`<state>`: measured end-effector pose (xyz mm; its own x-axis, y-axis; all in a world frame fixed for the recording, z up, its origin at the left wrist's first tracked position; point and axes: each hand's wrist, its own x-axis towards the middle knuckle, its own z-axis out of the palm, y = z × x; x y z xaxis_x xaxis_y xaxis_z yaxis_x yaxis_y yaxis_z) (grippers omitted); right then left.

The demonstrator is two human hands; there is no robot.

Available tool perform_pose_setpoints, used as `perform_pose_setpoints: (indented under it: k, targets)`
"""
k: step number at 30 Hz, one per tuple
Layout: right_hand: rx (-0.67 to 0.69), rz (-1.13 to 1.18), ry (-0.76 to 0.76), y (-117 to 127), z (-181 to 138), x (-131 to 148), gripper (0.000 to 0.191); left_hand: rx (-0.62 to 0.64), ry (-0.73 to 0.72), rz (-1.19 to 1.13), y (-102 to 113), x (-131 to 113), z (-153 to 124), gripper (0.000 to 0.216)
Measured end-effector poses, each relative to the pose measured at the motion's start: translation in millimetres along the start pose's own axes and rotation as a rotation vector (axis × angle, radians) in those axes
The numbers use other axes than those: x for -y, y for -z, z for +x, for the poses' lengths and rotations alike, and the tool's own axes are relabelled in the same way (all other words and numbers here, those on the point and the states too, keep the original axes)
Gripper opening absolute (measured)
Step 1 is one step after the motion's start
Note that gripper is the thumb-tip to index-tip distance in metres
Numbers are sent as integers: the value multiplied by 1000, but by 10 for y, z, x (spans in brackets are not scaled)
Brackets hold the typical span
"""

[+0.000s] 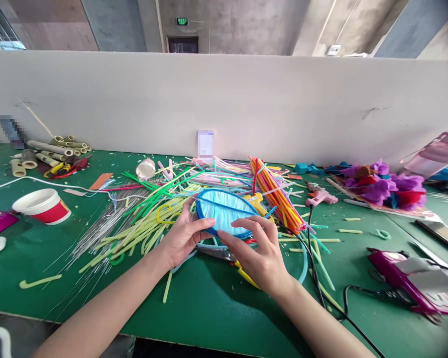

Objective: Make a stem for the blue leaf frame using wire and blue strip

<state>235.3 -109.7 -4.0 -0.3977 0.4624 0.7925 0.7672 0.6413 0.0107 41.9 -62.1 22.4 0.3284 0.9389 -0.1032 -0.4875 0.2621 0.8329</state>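
Both of my hands hold a leaf-shaped piece (224, 209) made of pale blue fuzzy stems inside a darker blue rim, lifted just above the green table (209, 308). My left hand (182, 233) grips its left end with thumb and fingers. My right hand (259, 253) pinches its lower right edge. Under the piece lie a yellow glue gun (257, 201), scissors with yellow handles (242, 272) and loose stems.
Piles of green, yellow, pink and orange pipe cleaners (280, 199) cover the table's middle, with thin wires (97, 233) to the left. A red-and-white cup (43, 205) stands at left, a pink glue gun (321, 196) and purple flowers (384, 186) at right. A white partition (224, 104) rises behind.
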Motion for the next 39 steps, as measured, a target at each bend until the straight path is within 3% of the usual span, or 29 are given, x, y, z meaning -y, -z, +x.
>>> perform_pose_setpoints:
  k: [3,7,11,13,17,19,24,32,39]
  targets:
    - [-33,8,-27,11,27,9,46,19,-11,-8,-7,-28,-11,79]
    - [-223,178,-260,-11,63,21,61,-6,-38,-25,-7,-78,-19,78]
    - [-391,513,-556,-13,63,27,26,-11,-57,-52,26,-94,-7,73]
    - [-296,719,-694,8,64,38,25,-5,-78,-63,48,-92,1,70]
    - [148,1091,-904,9,104,81,48,8,-125,-44,55,-91,-10,70]
    - [228,1268,-1001,-22,135,113,49,16,-123,-22,34,-89,-30,73]
    - [161,1448,-1141,-61,175,174,48,60,-81,20,-23,-68,-77,79]
    - [145,1469,-1124,-47,161,157,47,106,-60,37,6,-73,-73,82]
    - [145,1466,-1139,-54,157,165,44,140,-59,42,14,-91,-58,68]
